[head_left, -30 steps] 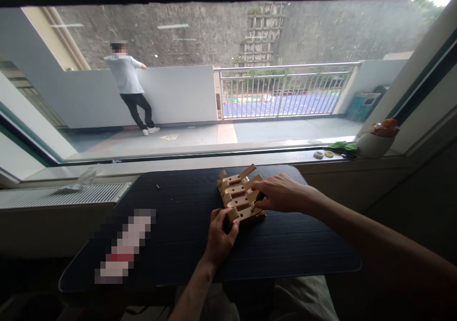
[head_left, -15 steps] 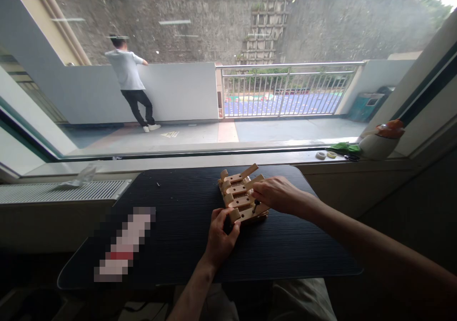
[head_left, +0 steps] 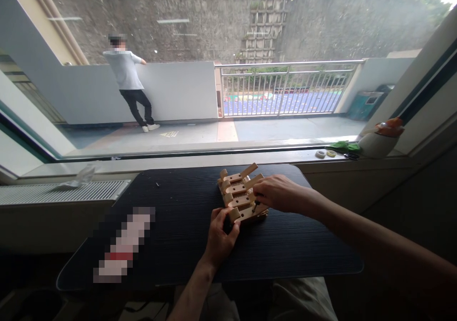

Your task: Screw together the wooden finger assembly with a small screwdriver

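A light wooden assembly (head_left: 238,189) sits on the dark table, with several parallel slats that have dark holes and upright blocks at their left ends. Some slats tilt up at the right. My left hand (head_left: 221,235) is closed around the block at its near-left corner, thumb and fingers pinching it. Over the right side, my right hand (head_left: 273,191) is closed on a small dark tool (head_left: 255,206) with a thin shaft, pointing down at the nearest slat. My fingers hide most of it, so its kind is unclear.
On the black table (head_left: 185,254) lies a blurred-out pinkish strip (head_left: 124,245) at left. Tape rolls (head_left: 320,154), a green cloth (head_left: 344,146) and a white pot (head_left: 378,142) stand on the windowsill. Outside the window a person (head_left: 126,73) leans on a wall.
My right hand has turned slightly and lowered over the dark tool, covering more of its top. My left hand and the wooden assembly have stayed in place.
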The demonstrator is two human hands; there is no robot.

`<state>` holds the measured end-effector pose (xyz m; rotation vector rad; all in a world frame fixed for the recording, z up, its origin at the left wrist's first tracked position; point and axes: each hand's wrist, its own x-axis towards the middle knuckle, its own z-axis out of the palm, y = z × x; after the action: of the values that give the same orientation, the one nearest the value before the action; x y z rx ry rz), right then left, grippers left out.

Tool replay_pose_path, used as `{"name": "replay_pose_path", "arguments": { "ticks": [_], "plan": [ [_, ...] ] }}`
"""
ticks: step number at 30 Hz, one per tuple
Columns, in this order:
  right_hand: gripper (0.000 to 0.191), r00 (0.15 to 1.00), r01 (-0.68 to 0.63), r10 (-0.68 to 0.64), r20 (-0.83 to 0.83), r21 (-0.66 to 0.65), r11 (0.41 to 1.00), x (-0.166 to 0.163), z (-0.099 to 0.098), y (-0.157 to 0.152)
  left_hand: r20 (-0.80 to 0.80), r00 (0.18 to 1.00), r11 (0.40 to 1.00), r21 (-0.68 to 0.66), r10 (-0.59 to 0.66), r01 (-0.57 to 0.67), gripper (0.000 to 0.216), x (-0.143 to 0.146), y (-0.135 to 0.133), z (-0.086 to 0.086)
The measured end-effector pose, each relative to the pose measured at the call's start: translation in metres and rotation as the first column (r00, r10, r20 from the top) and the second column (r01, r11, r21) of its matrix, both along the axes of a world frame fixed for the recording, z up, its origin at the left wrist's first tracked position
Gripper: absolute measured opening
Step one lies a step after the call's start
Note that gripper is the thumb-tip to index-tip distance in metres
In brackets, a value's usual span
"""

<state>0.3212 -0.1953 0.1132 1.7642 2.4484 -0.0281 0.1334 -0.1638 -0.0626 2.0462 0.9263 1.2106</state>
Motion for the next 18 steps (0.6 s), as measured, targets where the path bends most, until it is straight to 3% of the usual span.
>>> {"name": "replay_pose_path", "arguments": {
  "ticks": [6,14,18],
  "plan": [
    [0.036,0.999,0.046,-0.047,0.024,0.029,0.999,0.002,-0.012,0.002,0.016,1.0,1.0,0.006,-0.002,0.002,0.027,0.001,0.0,-0.002],
    [0.036,0.999,0.04,-0.04,-0.011,0.013,0.999,0.008,0.0,-0.007,0.014,1.0,1.0,0.012,0.016,-0.016,0.025,0.0,-0.001,0.001],
    [0.021,0.999,-0.022,0.021,-0.025,-0.041,0.999,0.009,-0.001,-0.007,0.009,1.0,0.999,0.021,0.025,-0.025,0.025,0.001,0.0,0.001]
  ]
}}
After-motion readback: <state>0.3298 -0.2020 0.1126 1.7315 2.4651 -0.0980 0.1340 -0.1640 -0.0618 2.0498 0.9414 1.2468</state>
